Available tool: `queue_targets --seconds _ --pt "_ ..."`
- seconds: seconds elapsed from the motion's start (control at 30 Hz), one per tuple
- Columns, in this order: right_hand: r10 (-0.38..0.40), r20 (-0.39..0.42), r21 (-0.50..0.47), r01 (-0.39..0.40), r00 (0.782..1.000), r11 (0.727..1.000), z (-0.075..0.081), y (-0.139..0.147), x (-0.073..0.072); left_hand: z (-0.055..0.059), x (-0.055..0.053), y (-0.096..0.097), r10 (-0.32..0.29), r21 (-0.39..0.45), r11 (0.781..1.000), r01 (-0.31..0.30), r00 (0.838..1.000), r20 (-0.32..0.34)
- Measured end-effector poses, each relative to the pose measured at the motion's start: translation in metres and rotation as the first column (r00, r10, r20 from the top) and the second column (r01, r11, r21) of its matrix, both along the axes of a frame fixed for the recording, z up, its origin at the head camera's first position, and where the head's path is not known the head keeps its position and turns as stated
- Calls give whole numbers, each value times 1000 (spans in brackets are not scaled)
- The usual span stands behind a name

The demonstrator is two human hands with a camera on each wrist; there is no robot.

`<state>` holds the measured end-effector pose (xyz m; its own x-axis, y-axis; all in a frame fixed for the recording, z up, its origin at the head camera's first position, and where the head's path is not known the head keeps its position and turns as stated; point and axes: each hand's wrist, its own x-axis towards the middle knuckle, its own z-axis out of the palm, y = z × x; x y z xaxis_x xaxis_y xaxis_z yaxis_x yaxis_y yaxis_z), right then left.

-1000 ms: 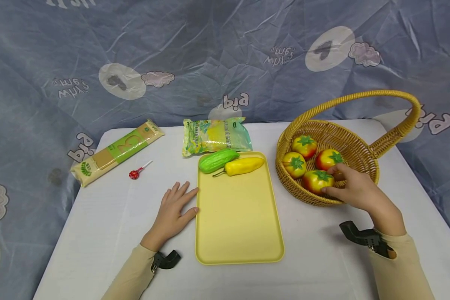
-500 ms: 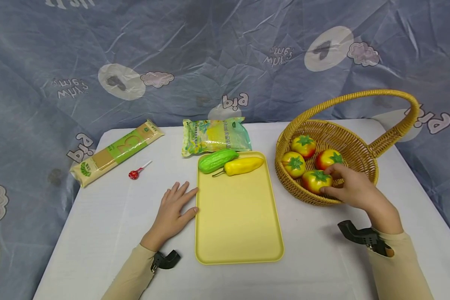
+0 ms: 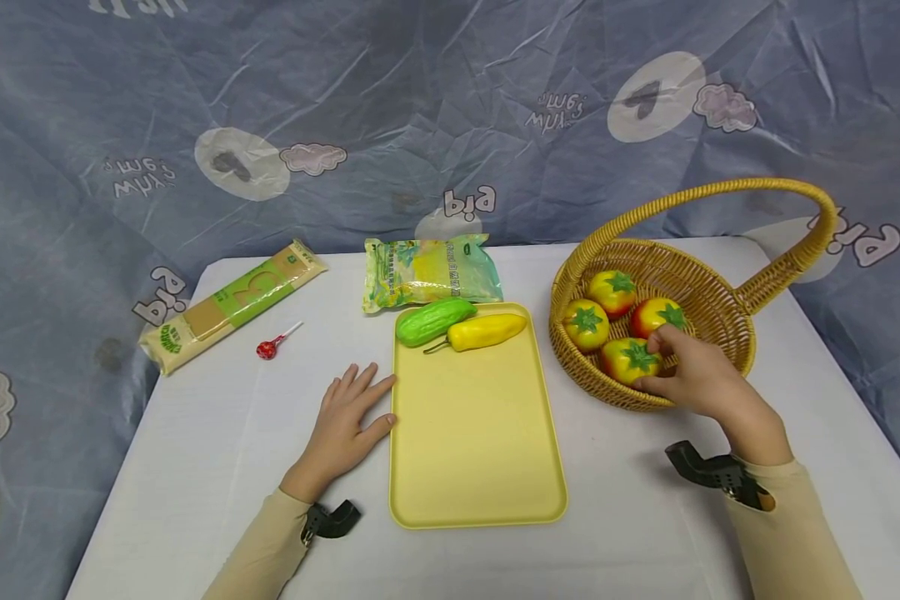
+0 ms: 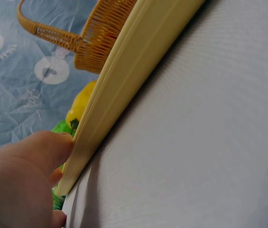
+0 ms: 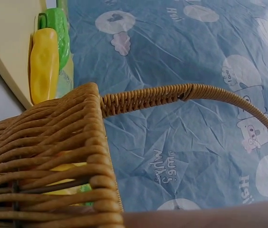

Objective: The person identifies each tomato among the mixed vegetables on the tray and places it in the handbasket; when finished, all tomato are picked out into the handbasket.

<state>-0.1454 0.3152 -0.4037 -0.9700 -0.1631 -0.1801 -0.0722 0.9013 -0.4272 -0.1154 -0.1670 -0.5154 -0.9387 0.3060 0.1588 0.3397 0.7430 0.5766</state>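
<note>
In the head view my right hand [image 3: 708, 377] reaches over the near rim of a wicker basket [image 3: 708, 279]. Its thumb and index finger grip the front red-and-yellow tomato [image 3: 624, 362], which has green leaves on top. Three more such tomatoes lie behind and beside it, one a left tomato [image 3: 586, 323]. My left hand [image 3: 341, 437] lies on the white table with fingers spread, thumb and index fingertip touching the left edge of a yellow tray [image 3: 480, 442]. In the right wrist view the basket's weave [image 5: 53, 147] hides most of the tomatoes and the fingers.
A green bumpy gourd [image 3: 435, 322] and a yellow pepper [image 3: 487, 332] lie at the tray's far end. Behind them is a green-yellow packet [image 3: 435, 272]. A long noodle packet [image 3: 232, 307] and a red lollipop [image 3: 267, 349] lie at left. The basket handle [image 3: 720, 190] arches above the basket.
My right hand and the front tomato have shifted slightly left within the basket. The two tomatoes beside and behind it have moved a little. My left hand stays put.
</note>
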Motion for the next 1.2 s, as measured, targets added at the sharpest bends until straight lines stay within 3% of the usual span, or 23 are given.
queue_targets --seconds 0.57,1.2 --pt "-56 37 10 56 998 998 4 2 0 1 2 1 5 1 1000 -5 1000 -4" --pt "-83 15 10 83 996 996 5 7 1 -1 1 3 -6 8 1000 6 1000 6"
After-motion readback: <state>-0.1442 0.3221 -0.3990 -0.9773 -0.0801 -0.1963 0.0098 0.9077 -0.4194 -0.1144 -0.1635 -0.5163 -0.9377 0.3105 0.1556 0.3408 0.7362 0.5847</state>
